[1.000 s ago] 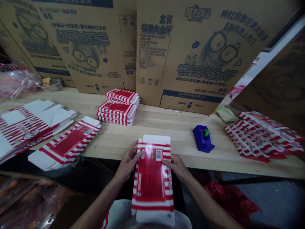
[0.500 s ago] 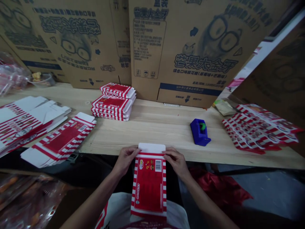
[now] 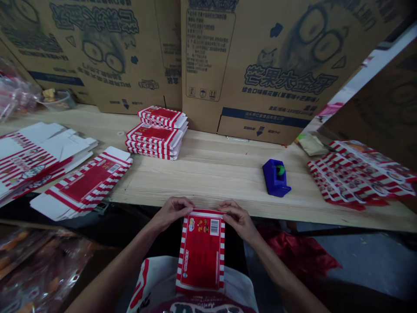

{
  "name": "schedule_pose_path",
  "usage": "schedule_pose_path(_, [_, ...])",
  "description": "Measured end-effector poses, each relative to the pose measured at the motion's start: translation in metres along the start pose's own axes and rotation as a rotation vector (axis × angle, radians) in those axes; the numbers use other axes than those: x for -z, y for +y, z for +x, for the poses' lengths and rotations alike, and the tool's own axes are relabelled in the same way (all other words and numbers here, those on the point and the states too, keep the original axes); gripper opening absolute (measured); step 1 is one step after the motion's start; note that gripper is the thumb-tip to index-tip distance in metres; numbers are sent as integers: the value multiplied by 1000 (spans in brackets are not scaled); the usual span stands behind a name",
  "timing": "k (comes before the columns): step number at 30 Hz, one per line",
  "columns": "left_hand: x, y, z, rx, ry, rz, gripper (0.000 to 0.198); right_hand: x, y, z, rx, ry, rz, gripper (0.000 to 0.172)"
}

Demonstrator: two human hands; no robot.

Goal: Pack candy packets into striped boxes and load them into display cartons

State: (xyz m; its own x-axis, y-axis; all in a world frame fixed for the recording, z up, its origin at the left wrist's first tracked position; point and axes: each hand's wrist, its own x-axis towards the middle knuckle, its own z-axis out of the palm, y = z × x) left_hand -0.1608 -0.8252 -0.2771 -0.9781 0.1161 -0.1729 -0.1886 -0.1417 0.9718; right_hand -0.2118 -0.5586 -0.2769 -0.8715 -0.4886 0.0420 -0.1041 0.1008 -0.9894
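Observation:
A red box with striped red and white borders (image 3: 201, 252) stands upright in front of my body, its barcode side facing up toward me. At its top left corner, my left hand (image 3: 175, 213) pinches the edge between thumb and fingers. My right hand (image 3: 237, 218) grips the top right corner with bent fingers. The white top flap no longer shows above the edge; it is folded over or hidden. The box's lower end rests near my lap.
On the table (image 3: 208, 174) stand a stack of closed boxes (image 3: 156, 134), flat cartons (image 3: 86, 182), more white-sided cartons (image 3: 42, 156), a blue tape dispenser (image 3: 276, 178) and striped packets (image 3: 361, 174). Large cardboard boxes (image 3: 276, 56) line the back. Wrapped items (image 3: 35, 265) lie lower left.
The white flap that stuck up at the box's top has gone down out of sight. Both hands have stayed at the top corners, their fingers drawn slightly over the edge. The view has shifted slightly.

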Motion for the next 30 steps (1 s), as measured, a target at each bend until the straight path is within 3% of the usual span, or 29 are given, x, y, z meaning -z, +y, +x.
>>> schedule_pose_path(3, [-4,4,2,-8,10,105,28,-4,-4,0,-60,15,-10,32])
schedule_pose_path(8, [-1,23,9,19,-59,130,28,-5,-16,11,-166,19,-52,25])
schedule_pose_path(14, [4,36,18,78,-108,86,24,-4,-30,28,-155,-5,-174,13])
schedule_pose_path(19, [0,31,18,51,-97,111,23,-6,-28,22,-113,-12,-129,20])
schedule_pose_path(24, [-2,19,10,-70,-128,213,26,-8,-21,6,25,15,-151,17])
schedule_pose_path(30, [-10,9,-1,-286,66,622,20,-21,-12,-7,140,142,-181,14])
